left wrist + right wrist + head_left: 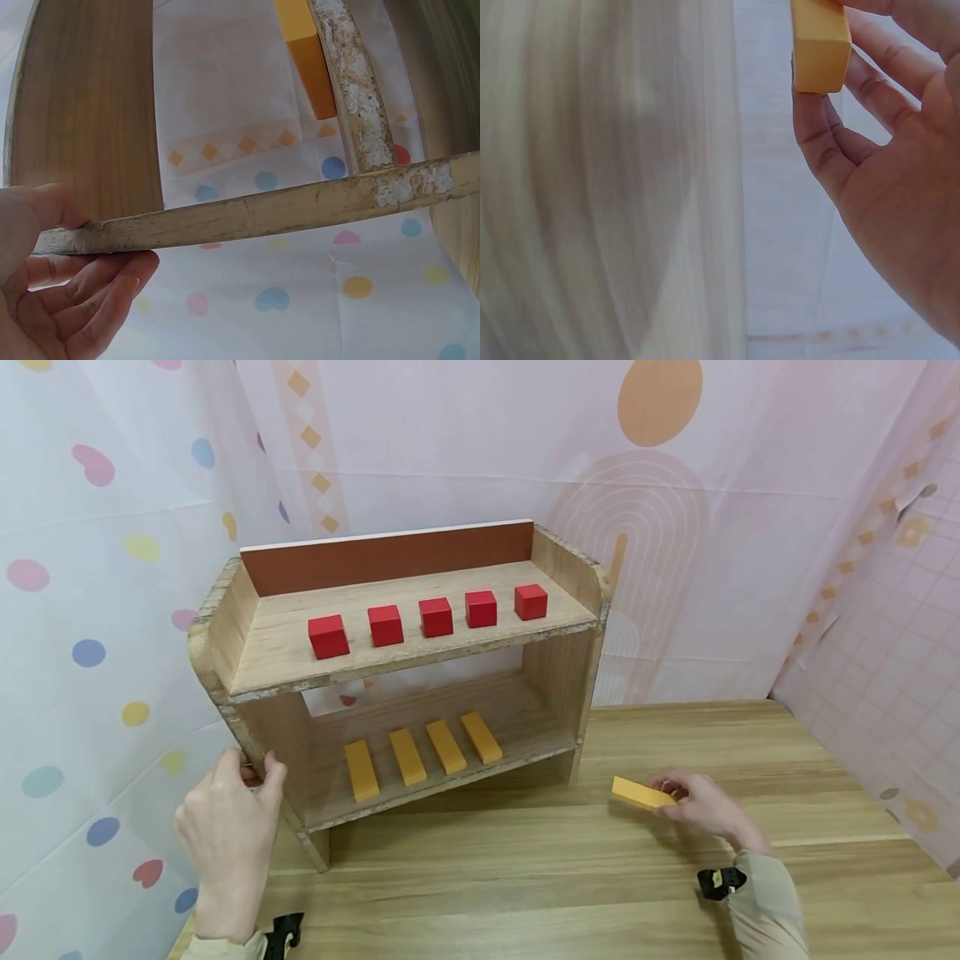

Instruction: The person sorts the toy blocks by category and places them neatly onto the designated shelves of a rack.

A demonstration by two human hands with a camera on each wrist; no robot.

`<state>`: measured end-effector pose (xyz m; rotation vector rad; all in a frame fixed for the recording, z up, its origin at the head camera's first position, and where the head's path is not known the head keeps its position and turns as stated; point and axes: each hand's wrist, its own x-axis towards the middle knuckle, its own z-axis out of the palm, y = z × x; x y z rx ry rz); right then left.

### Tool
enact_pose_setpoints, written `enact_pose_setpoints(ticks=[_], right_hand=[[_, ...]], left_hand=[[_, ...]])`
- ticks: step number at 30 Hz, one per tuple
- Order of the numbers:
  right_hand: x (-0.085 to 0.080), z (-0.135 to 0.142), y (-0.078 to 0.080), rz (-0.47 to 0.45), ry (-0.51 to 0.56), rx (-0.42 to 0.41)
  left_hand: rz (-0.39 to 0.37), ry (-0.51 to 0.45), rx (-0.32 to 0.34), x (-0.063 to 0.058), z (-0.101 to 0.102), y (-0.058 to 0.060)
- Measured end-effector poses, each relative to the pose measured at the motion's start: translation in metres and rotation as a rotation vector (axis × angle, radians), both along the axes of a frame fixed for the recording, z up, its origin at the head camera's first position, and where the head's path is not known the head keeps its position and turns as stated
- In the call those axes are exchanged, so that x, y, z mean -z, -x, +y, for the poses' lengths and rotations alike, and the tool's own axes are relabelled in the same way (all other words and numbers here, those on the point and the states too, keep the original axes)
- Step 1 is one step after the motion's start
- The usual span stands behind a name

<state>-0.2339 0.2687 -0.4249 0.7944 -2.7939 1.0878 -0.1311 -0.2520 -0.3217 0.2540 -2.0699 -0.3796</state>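
A two-tier wooden shelf (pixel 277 675) stands on the table. My left hand (pixel 228 827) grips the front edge of its left side panel, thumb on one face and fingers on the other, as the left wrist view shows. To the right of the shelf, my right hand (pixel 705 806) pinches one end of a yellow block (pixel 641 793) above the table. Several yellow blocks (pixel 407 757) lie in a row on the lower tier, their long sides running front to back. Along the upper tier sits a row of several red cubes (pixel 437 617).
The wood-grain table (pixel 510 877) extends in front of the shelf and to its right. Patterned cloth (pixel 450 435) hangs behind and at both sides. A brown back board (pixel 397 560) rises behind the upper tier.
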Motion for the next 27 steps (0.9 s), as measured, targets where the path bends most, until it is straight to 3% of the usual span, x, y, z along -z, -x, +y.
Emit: enact_pose_setpoints(ticks=[8,15,22,27], right_hand=[[0.000,-0.011,0.004,0.042,0.007,-0.038],[-0.004,-0.020,0.004,0.052,0.021,-0.027],[-0.004,-0.032,0.006,0.142,0.050,-0.014],[-0.005,-0.041,0.005,0.157,0.066,0.006]], left_hand=[[0.013,-0.040,0.024,-0.002,0.003,-0.001],[0.036,-0.060,0.037,-0.004,0.005,-0.002],[0.056,-0.090,0.060,-0.003,0.006,0.000],[0.054,-0.092,0.064,-0.003,0.006,0.001]])
